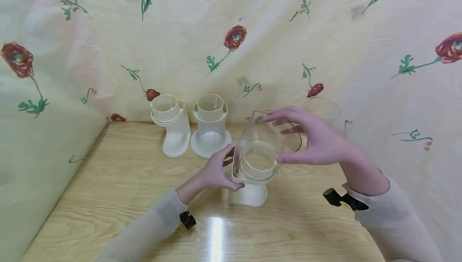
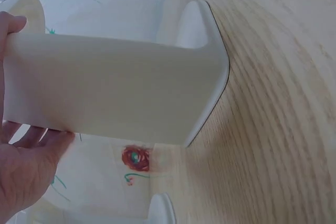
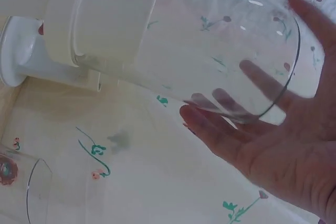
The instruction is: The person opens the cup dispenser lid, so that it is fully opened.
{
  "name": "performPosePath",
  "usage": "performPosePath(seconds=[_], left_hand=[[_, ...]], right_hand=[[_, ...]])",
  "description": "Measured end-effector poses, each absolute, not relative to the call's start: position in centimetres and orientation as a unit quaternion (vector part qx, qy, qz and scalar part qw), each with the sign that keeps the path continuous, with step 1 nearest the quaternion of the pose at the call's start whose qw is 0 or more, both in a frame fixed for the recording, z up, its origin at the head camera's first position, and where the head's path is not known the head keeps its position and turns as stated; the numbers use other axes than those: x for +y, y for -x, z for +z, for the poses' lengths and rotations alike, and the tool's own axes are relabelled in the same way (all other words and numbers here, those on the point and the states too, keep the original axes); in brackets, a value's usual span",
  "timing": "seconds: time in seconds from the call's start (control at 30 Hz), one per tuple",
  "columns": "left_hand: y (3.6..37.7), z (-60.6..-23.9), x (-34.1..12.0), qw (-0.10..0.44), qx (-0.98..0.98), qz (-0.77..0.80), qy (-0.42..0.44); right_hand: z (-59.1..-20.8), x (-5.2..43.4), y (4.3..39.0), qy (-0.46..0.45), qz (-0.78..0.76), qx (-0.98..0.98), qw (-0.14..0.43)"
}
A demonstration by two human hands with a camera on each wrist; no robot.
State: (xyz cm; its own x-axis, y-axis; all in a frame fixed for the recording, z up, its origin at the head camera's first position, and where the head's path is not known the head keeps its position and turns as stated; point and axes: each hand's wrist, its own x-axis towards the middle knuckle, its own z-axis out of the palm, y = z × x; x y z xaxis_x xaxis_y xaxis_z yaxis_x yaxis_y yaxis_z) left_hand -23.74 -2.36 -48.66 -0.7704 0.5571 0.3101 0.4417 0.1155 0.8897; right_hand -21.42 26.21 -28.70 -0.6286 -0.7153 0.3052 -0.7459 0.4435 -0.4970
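A white stand (image 1: 249, 195) with a ring (image 1: 258, 167) at its top stands on the table. My left hand (image 1: 218, 169) grips it near its upper rim, thumb on the near side and fingers round the far side. The left wrist view shows its flat white back panel (image 2: 105, 85). A clear cover (image 1: 249, 143) with one squared corner rises from the stand's top, around the ring. My right hand (image 1: 310, 139) spans the upper part of this cover, thumb on the near side, fingers on the far side; some fingers (image 3: 268, 85) show through the clear wall.
Behind to the left stand two more white ringed stands, one with a squared-off top (image 1: 177, 133) and one round (image 1: 211, 137). Another clear cover (image 1: 326, 109) is partly hidden behind my right wrist. A flowered cloth (image 1: 180, 45) hangs along the back of the wooden table (image 1: 119, 181).
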Motion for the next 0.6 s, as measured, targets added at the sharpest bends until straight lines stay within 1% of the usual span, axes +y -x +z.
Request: performPosePath(seconds=[0.13,0.23,0.33,0.43,0.53,0.6], left_hand=[[23.2,-48.9,-2.8,0.056,0.735,0.594,-0.322],[22.8,-49.2,-3.3,0.059,0.728,0.605,-0.316],[22.8,-49.4,-3.6,0.071,0.721,0.611,-0.319],[23.2,-49.4,-4.0,0.089,0.719,0.607,-0.325],[23.6,-49.5,-4.4,0.107,0.712,0.611,-0.33],[23.6,-49.6,-4.8,0.113,0.705,0.619,-0.328]], right_hand=[[-29.0,27.3,22.8,-0.491,0.305,-0.816,0.001],[-29.6,27.6,24.4,-0.544,0.358,-0.757,-0.055],[-30.2,27.6,25.1,-0.553,0.401,-0.723,-0.103],[-30.7,27.5,24.9,-0.524,0.407,-0.74,-0.109],[-31.0,27.4,24.5,-0.498,0.389,-0.77,-0.089],[-31.2,27.2,24.4,-0.5,0.383,-0.772,-0.085]])
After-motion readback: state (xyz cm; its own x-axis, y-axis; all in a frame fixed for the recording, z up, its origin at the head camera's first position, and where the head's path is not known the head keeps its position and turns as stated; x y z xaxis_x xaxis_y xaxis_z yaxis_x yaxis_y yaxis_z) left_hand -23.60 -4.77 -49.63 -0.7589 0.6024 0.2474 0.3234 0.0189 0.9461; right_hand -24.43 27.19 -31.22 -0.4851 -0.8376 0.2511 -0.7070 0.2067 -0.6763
